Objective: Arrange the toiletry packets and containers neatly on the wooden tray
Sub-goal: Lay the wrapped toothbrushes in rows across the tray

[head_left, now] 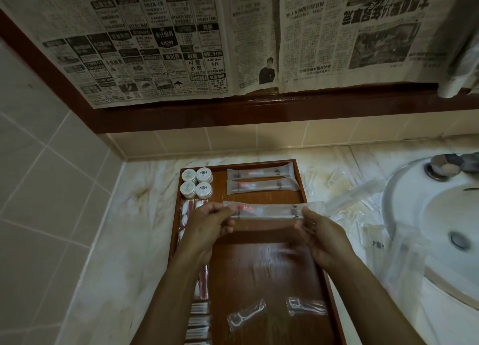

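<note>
Marbled cream counter [134,230] in a tiled bathroom corner, with sheets of printed newspaper [181,41] hung over a dark red-brown wooden frame [233,111] above the tile backsplash. On the counter lies a long rectangular reddish-brown wooden tray [264,272] with a raised rim. At its far left corner stand four small round white lidded containers [197,183], set two by two and touching. To their right, two long translucent toiletry packets [261,180] lie crosswise, one just behind the other. Along the tray's left edge runs a column of small clear packets with white and red contents [187,215], partly hidden by the left forearm. Two clear packets holding white floss picks [277,311] lie near the tray's near end, apart from each other.

Both hands hold a third long translucent toiletry packet [269,211] crosswise above the tray, just nearer than the two laid packets. Left hand [207,228]: thumb and curled fingers pinch the packet's left end. Right hand [324,235]: fingers pinch its right end. The packet is blurred; whether it touches the tray cannot be told.

Right of the tray, a loose heap of clear plastic packets [363,215] lies on the counter beside a white oval washbasin [440,215] with a chrome tap [443,165].
</note>
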